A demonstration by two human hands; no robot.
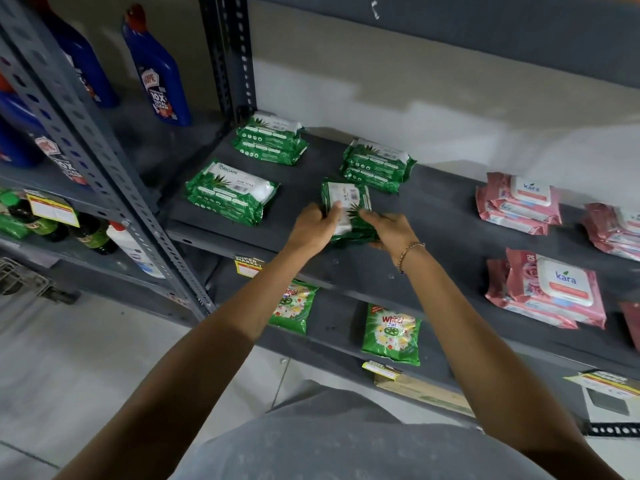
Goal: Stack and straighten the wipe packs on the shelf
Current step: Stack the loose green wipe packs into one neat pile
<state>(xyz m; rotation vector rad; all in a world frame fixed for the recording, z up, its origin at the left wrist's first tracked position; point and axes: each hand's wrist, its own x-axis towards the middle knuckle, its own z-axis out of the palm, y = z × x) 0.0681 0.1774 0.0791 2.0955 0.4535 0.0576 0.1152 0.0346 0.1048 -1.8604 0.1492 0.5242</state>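
Observation:
Green and white wipe packs lie on the dark grey shelf (433, 216). A stack of two (272, 140) sits at the back left, another stack (379, 166) at the back middle, and a third stack (230, 192) at the front left. My left hand (313, 226) and my right hand (389, 230) both grip a green wipe pack (346, 206), turned lengthwise, on top of another green pack near the shelf's front edge. Pink wipe packs (519, 202) are stacked further right, with a larger pink stack (550, 289) in front.
A perforated steel upright (114, 161) divides this bay from the left one, where blue cleaner bottles (157, 71) stand. The shelf below holds green detergent pouches (391, 336). More pink packs (616, 230) lie at the right edge. Yellow price tags (247, 266) hang on shelf fronts.

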